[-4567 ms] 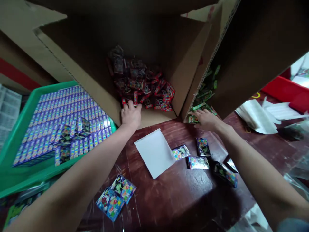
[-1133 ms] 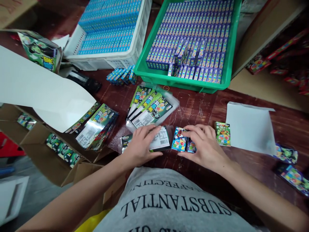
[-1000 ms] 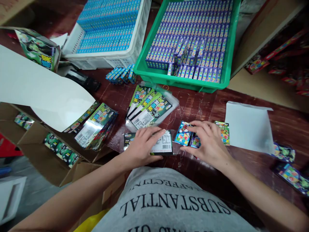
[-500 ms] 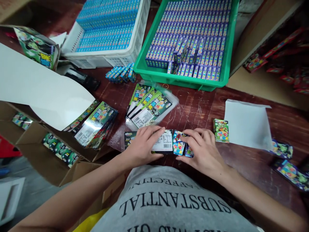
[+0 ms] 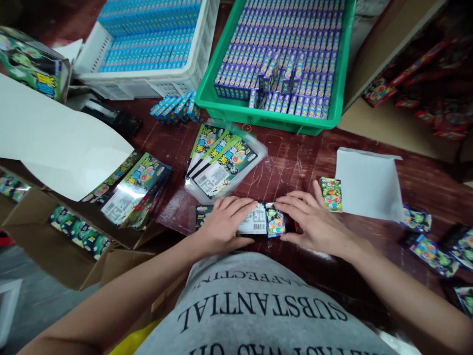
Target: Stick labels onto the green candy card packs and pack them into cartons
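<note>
Head view: palm down, the left hand (image 5: 224, 224) clamps the black packet (image 5: 256, 221); the right hand (image 5: 316, 224), thumb opposite fingers, grips the small box (image 5: 275, 223) at its end.

Room between right hand (image 5: 311, 219) and tray (image 5: 271, 116); packets (image 5: 222, 162) leftward

We saw a wide table (image 5: 295, 162) with a dark red-brown top, which looked like wood, with thin straight lines and many pale scratches in its middle. Its surface was a little glossy, and we noticed whitish shine on the near part. The light was cool and rather weak, and the far left of the top lay in shadow. Below, at the near left, we saw a grey floor (image 5: 33, 281) and a white frame-like object (image 5: 14, 298). At the far right, we could not identify a pale grey surface (image 5: 369, 22).
</note>
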Motion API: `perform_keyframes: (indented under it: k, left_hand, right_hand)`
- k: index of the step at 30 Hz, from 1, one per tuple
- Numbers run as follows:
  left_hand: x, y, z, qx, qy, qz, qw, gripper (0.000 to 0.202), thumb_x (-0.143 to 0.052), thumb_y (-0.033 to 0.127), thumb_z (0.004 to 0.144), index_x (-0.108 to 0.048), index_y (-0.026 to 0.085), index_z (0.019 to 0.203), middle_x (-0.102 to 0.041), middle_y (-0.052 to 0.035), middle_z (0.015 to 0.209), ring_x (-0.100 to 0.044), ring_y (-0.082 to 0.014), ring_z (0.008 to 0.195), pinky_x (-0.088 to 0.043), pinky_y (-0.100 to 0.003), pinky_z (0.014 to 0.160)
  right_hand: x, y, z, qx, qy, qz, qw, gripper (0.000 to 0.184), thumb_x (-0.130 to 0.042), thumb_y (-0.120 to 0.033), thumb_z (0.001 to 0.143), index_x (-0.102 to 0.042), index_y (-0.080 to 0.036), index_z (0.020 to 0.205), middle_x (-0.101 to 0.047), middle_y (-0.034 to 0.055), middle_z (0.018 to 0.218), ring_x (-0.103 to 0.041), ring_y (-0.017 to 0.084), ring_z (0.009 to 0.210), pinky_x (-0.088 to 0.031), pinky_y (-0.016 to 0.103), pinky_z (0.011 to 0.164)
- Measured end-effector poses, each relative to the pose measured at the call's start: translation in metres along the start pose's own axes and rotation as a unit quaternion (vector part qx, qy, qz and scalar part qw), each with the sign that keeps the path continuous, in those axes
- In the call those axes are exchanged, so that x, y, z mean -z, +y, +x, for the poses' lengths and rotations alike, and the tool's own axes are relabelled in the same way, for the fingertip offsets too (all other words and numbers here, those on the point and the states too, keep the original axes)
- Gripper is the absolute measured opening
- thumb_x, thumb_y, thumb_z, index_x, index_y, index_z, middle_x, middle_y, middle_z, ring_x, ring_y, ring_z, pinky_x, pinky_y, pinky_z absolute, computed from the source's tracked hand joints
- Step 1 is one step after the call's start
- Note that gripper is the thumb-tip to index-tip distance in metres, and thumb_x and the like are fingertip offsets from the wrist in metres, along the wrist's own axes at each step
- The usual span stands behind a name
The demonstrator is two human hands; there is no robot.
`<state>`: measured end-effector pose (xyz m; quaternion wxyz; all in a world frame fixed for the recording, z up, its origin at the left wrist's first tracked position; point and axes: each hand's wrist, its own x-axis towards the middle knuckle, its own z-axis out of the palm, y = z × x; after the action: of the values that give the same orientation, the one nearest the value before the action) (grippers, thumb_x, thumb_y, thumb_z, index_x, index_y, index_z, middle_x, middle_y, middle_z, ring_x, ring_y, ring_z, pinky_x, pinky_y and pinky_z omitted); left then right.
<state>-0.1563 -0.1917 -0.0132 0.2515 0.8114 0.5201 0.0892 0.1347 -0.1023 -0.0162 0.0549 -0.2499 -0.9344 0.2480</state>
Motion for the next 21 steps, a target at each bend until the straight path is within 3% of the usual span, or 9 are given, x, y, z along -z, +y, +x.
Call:
perform_keyframes:
  k: [7,13,17,21]
  left_hand:
    - [0.001,-0.001,0.002,0.014,-0.003,-0.002,1.000,0.083,-0.077,0.045,0.079,-0.041,0.025,0.151,-0.052,-0.0095,0.150,-0.045,-0.0322,0.134,-0.032,-0.049,0.112]
    - [0.005,0.009,0.000,0.070,0.039,-0.003,0.997,0.089,-0.081,0.048,0.076,-0.038,0.026,0.151,-0.052,-0.0096,0.147,-0.047,-0.0327,0.132,-0.035,-0.049,0.112]
    - [0.005,0.013,0.005,0.054,0.060,0.005,0.997,0.090,-0.080,0.052,0.078,-0.037,0.026,0.152,-0.053,-0.0111,0.145,-0.048,-0.0336,0.131,-0.037,-0.050,0.109]
    - [0.004,0.012,0.009,-0.006,0.039,0.000,0.999,0.090,-0.080,0.050,0.078,-0.037,0.024,0.152,-0.053,-0.0119,0.145,-0.048,-0.0331,0.131,-0.036,-0.051,0.112]
  right_hand:
    - [0.001,0.010,0.012,0.012,0.005,0.032,0.999,0.067,-0.074,-0.053,0.085,-0.051,-0.029,0.143,-0.062,0.0059,0.141,-0.052,0.031,0.131,0.003,0.074,0.121]
    - [-0.001,0.006,0.000,-0.076,0.138,-0.013,0.987,0.072,-0.071,-0.066,0.081,-0.053,-0.021,0.135,-0.064,0.0135,0.130,-0.058,0.034,0.121,-0.007,0.075,0.120]
    - [-0.003,-0.009,-0.003,-0.069,0.108,0.013,0.992,0.066,-0.072,-0.061,0.084,-0.053,-0.022,0.134,-0.063,0.0128,0.131,-0.059,0.033,0.121,-0.008,0.075,0.120]
    - [-0.002,-0.010,-0.001,-0.016,0.057,0.047,0.997,0.068,-0.071,-0.060,0.085,-0.049,-0.026,0.140,-0.063,0.0102,0.135,-0.058,0.031,0.126,-0.001,0.071,0.123]
